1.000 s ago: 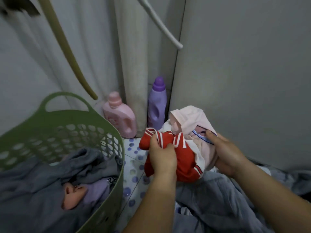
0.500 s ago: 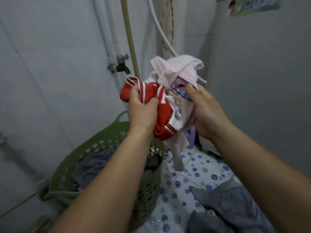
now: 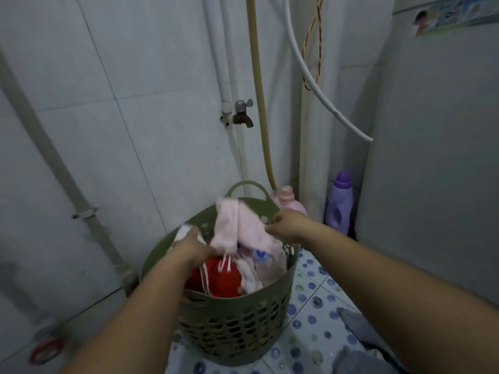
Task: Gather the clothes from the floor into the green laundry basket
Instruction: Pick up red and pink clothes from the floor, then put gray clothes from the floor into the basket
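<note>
The green laundry basket (image 3: 243,300) stands on the tiled floor by the wall. A red garment with white stripes (image 3: 221,279) and pale pink clothes lie inside it. Above the rim hangs a blurred pink garment (image 3: 232,228). My left hand (image 3: 193,247) is over the basket's left side, fingers closed on the lower edge of that pink cloth. My right hand (image 3: 287,225) is at the far right of the rim, pinching the pink garment's other side. Grey clothes (image 3: 359,344) lie on the floor at the lower right.
A pink bottle (image 3: 290,202) and a purple bottle (image 3: 339,203) stand in the corner behind the basket. A tap (image 3: 241,114), pipes and hoses run along the tiled wall. A large white appliance (image 3: 437,157) fills the right side. A red ring (image 3: 44,350) lies at the lower left.
Both hands carried the red and pink bundle from the floor up and left, then down over the basket. The red garment now lies inside it; the pink one is still held.
</note>
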`<state>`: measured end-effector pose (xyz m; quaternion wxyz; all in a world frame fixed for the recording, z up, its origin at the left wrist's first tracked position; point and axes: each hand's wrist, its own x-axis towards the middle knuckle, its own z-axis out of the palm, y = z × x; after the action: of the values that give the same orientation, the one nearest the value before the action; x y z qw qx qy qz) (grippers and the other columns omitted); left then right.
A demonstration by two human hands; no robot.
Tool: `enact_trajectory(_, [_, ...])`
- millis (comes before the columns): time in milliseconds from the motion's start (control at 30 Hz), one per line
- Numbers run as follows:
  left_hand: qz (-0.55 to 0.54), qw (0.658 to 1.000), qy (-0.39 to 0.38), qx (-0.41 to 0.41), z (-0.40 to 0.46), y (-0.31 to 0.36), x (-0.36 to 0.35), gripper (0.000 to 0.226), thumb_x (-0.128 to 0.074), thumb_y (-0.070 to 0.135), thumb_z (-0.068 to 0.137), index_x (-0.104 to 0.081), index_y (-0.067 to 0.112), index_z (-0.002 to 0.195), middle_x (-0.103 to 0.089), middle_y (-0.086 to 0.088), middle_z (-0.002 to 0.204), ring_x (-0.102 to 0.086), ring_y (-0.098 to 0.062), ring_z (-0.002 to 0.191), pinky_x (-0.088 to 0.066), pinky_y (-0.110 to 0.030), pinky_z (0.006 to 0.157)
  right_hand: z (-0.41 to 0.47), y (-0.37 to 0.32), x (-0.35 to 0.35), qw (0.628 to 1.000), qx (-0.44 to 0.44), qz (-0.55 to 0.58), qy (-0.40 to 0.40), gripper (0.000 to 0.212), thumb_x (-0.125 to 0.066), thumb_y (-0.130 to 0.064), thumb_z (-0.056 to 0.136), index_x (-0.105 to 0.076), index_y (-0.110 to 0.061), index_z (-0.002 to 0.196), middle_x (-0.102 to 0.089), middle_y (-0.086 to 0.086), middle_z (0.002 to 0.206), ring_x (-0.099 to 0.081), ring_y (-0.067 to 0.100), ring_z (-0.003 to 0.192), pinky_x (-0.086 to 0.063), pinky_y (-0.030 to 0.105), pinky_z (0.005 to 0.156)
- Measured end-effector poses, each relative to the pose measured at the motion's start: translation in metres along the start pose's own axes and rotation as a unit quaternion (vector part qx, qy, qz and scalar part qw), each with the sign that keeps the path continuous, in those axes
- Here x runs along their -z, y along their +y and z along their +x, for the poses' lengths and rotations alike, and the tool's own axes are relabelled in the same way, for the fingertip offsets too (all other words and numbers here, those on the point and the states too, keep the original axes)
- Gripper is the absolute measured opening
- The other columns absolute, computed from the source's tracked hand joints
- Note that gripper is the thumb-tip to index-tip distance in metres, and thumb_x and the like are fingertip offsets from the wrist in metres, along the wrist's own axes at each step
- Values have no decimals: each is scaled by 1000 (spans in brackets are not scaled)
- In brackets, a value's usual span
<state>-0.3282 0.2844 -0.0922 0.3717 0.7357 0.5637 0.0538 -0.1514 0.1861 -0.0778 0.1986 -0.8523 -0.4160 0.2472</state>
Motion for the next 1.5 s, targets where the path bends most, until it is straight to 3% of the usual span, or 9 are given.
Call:
enact_trajectory(200, [-4, 998, -5, -60, -14, 19, -21, 79, -68, 29, 84, -26, 28, 150, -24, -12, 158, -32, -33, 141, -32, -39, 114, -23, 42, 7, 996, -27, 84, 19, 32, -56, -26, 92, -65, -4, 113, -62, 10, 105, -56, 22, 93, -46, 32, 84])
enact_trajectory(333, [-35, 988, -35, -147, -29, 60, -57, 68, -66, 18, 87, -34, 28, 147, -39, -13, 150, -49, -30, 127, -41, -31, 104, -40, 85, 19, 991, -58, 99, 66, 30, -61, -25, 88, -67, -3, 108, -68, 13, 108, -60, 24, 92, -51, 30, 84])
enact_trajectory(467, [-46, 971, -100, -213, -57, 94, -117, 62, -64, 13, 88, -39, 19, 144, -48, -10, 143, -54, -26, 120, -42, -26, 92, -77, 139, 31, 983, -117, 114, 88, 31, -58, -22, 91, -64, 2, 110, -48, 1, 67, -39, 13, 58, -35, 11, 42])
enact_trajectory(667, [-34, 947, -235, -217, -105, 113, -211, 57, -65, 18, 87, -45, 15, 141, -55, -11, 137, -55, -26, 120, -43, -27, 93, -136, 226, 39, 960, -203, 187, 55, 21, -56, -30, 92, -62, -18, 107, -60, 7, 115, -59, 23, 107, -48, 33, 80])
enact_trajectory(833, [-4, 924, -304, -230, -144, 117, -273, 51, -61, 18, 90, -46, 16, 139, -49, -13, 142, -52, -25, 124, -42, -27, 95, -183, 282, 29, 959, -235, 136, 78, 27, -62, -27, 88, -65, -14, 111, -62, 8, 98, -57, 20, 84, -46, 26, 66])
enact_trajectory(1033, [-5, 912, -368, -180, -169, 97, -321, 50, -57, 19, 93, -43, 16, 141, -44, -13, 145, -50, -27, 125, -42, -28, 99, -192, 335, -23, 957, -287, -35, 7, 55, -64, -26, 85, -45, -11, 135, -53, 10, 134, -53, 28, 119, -44, 30, 91])
enact_trajectory(1200, [5, 914, -373, -160, -169, 74, -338, 48, -57, 18, 94, -44, 17, 140, -45, -11, 144, -50, -26, 125, -40, -26, 90, -194, 367, -79, 935, -345, -61, 57, 47, -56, -25, 82, -46, -15, 127, -46, 13, 131, -46, 33, 120, -43, 40, 95])
enact_trajectory(1367, [-2, 920, -366, -143, -158, 64, -336, 49, -63, 16, 89, -47, 17, 136, -54, -11, 136, -57, -24, 115, -48, -30, 96, -191, 369, -78, 933, -274, -196, 125, 25, -45, -22, 92, -59, -16, 112, -51, 10, 123, -44, 32, 118, -36, 38, 96])
enact_trajectory(1500, [-4, 922, -353, -156, -151, 65, -335, 62, -65, 10, 87, -39, 17, 143, -51, -12, 137, -55, -24, 114, -46, -28, 90, -183, 357, -63, 956, -256, -43, 133, 9, -42, -22, 95, -50, -19, 93, -55, 10, 107, -52, 29, 99, -40, 36, 83])
